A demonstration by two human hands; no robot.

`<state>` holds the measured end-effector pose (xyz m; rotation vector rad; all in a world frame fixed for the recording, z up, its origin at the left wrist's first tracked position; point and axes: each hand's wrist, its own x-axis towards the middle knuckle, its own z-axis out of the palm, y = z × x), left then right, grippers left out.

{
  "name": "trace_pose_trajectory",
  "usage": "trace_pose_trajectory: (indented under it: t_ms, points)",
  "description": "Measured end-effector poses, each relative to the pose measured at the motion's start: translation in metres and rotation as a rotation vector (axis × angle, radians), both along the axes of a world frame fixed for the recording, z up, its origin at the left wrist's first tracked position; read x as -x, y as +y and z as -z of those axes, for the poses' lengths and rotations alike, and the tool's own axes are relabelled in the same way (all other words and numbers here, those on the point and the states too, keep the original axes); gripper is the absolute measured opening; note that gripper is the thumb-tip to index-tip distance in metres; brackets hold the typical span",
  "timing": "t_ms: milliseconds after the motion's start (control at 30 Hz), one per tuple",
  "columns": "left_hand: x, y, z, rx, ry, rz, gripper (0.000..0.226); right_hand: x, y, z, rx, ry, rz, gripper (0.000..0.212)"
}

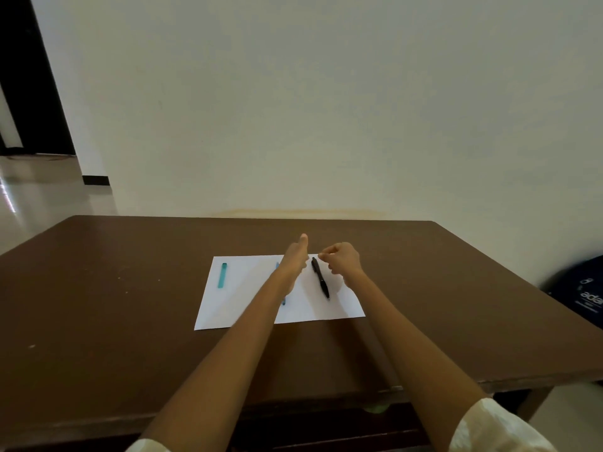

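A white sheet of paper [248, 301] lies on the brown table [130, 288]. On it are a teal cap-like stick [222, 275] at the left, a black pen [320, 278] at the right, and a blue pen [283, 301] mostly hidden under my left forearm. My left hand [295, 256] hovers over the sheet's far edge, thumb pointing up, fingers curled in with nothing seen in them. My right hand [343, 258] hovers just right of the black pen's far end, fingers curled, thumb and forefinger tips together; I see nothing between them.
A pale wall stands right behind the table's far edge. A dark blue bag [580, 291] sits on the floor off the table's right side. Glossy floor and a dark doorway [29, 76] lie to the left.
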<state>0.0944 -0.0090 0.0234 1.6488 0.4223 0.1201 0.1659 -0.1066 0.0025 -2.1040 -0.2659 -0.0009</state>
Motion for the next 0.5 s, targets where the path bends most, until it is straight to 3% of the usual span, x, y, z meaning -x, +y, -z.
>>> trace_pose_trajectory:
  t_ms: [133, 233, 367, 500]
  points:
    - [0.016, 0.018, -0.004, -0.091, -0.065, -0.068, 0.026, 0.023, 0.018, 0.000, 0.054, -0.043, -0.060, 0.021]
    - [0.033, 0.036, -0.003, -0.197, -0.044, -0.183, 0.026, 0.042, 0.040, 0.006, 0.243, 0.006, -0.142, 0.036]
    - [0.059, 0.059, 0.002, -0.229, 0.034, -0.245, 0.019, 0.061, 0.062, 0.017, 0.404, -0.066, -0.207, 0.068]
    - [0.076, 0.071, 0.009, -0.165, 0.008, -0.162, 0.022, 0.070, 0.068, 0.018, 0.447, -0.116, -0.161, 0.061]
